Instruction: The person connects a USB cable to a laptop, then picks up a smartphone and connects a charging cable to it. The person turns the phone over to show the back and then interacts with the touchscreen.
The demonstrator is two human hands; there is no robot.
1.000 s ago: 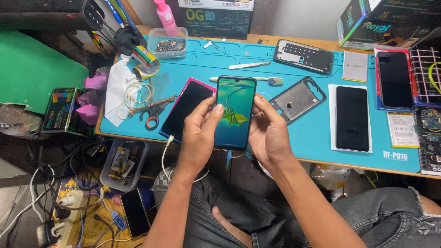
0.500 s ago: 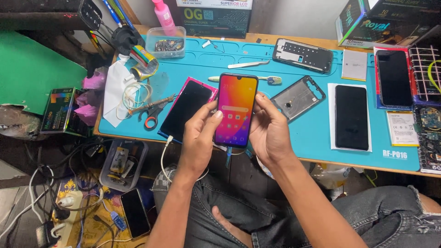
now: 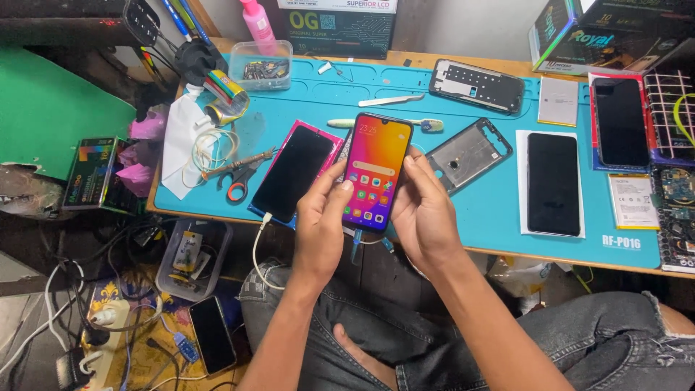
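A lit phone (image 3: 376, 171) was held upright just above the near edge of the blue surface (image 3: 478, 224), pinched by its sides between the left hand (image 3: 325, 224) and the right hand (image 3: 422, 211), screen kept facing the eyes. A dark phone (image 3: 292, 172) lay just beside it; scissors (image 3: 239, 174) and a bare frame (image 3: 468, 154) were near, nothing blocking.

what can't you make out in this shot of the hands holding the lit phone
Head view only:
- Back of the lit phone: faces away from the camera.
- Where its flex cable ends: hidden behind the left hand and right hand.
- Contents of the clear parts box: too small.
- Boxes top right: cut off by the frame edge.
- Black phone beside it: screen dark, state unknown.
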